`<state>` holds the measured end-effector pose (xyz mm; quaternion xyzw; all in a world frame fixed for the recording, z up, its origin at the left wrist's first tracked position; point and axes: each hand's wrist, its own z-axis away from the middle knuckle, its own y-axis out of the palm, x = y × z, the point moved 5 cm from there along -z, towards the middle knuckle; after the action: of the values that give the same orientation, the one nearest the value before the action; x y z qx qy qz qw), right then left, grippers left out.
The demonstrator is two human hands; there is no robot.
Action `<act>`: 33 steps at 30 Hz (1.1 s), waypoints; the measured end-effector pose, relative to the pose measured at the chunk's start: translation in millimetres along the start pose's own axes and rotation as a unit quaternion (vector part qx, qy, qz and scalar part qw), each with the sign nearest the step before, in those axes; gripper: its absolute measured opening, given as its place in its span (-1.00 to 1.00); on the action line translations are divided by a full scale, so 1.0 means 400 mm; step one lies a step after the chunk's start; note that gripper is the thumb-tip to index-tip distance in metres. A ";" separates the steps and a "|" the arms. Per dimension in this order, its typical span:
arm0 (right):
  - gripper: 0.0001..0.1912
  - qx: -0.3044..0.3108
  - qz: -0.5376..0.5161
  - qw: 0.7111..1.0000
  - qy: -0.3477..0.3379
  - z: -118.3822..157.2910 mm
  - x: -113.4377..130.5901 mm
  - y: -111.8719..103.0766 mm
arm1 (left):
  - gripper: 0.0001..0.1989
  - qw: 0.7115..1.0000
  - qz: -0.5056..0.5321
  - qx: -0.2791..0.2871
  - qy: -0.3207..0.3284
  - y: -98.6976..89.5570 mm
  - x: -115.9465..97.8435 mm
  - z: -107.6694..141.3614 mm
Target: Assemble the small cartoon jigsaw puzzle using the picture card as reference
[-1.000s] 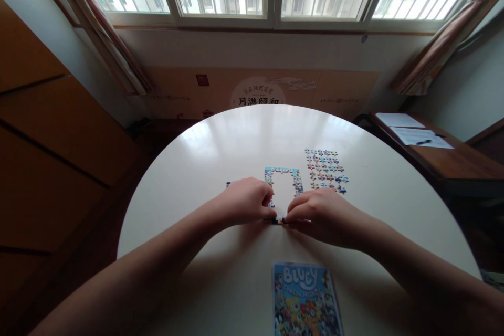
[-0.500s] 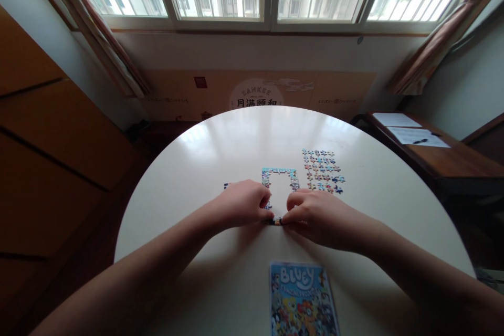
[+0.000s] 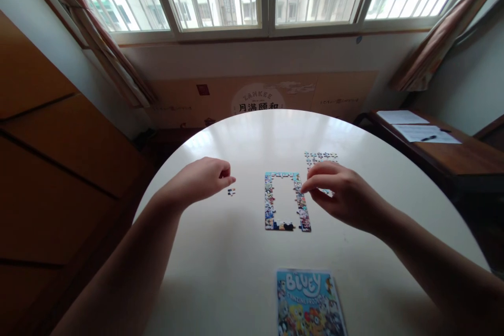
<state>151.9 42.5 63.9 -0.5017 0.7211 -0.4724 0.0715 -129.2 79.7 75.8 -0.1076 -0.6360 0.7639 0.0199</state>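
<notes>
On the round white table (image 3: 220, 278) lies a rectangular puzzle border (image 3: 269, 205) of joined pieces, hollow in the middle, with a small gap in its bottom edge near the right corner. My left hand (image 3: 208, 176) hovers at the left, fingers curled, just above a loose dark and white puzzle piece (image 3: 231, 192). Whether its fingertips hold anything is too small to tell. To the right of the border, my right hand (image 3: 334, 186) has its fingers apart and nothing visible between them. It partly covers rows of loose puzzle pieces (image 3: 321, 156).
A blue "Bluey" picture box (image 3: 309, 302) lies at the table's near edge. Beyond the table at the right, papers (image 3: 427, 134) and a pen rest on a brown desk (image 3: 478, 155). A printed cardboard panel (image 3: 177, 97) stands below the window.
Both hands have left the border's bottom edge. The left moved left to the loose piece; the right moved up and its fingers spread. The view has shifted slightly, and the whole border now shows.
</notes>
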 end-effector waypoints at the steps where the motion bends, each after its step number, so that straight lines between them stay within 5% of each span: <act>1: -0.83 0.007 0.000 1.000 -0.001 0.001 0.002 0.004 | -0.77 0.999 -0.012 0.033 -0.005 0.007 0.011 0.001; 4: -0.83 0.019 -0.001 1.000 -0.005 0.005 0.006 0.010 | -0.83 0.995 -0.031 0.092 -0.002 0.028 0.027 0.001; 12: -0.82 0.023 -0.007 1.000 -0.001 0.006 0.008 0.015 | -0.74 0.997 -0.024 0.068 0.011 0.058 0.037 -0.024; 21: -0.79 0.031 -0.010 0.999 0.003 0.008 0.013 0.027 | -0.84 0.994 -0.095 0.061 0.012 0.065 -0.026 -0.025; 33: -0.77 0.062 -0.059 0.996 0.014 0.008 0.015 0.059 | -0.89 0.991 -0.025 0.120 0.056 0.075 0.004 -0.028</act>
<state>135.5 37.0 46.4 -0.5315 0.6602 -0.5269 0.0642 -125.6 85.1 44.4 -0.1312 -0.5403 0.8266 0.0872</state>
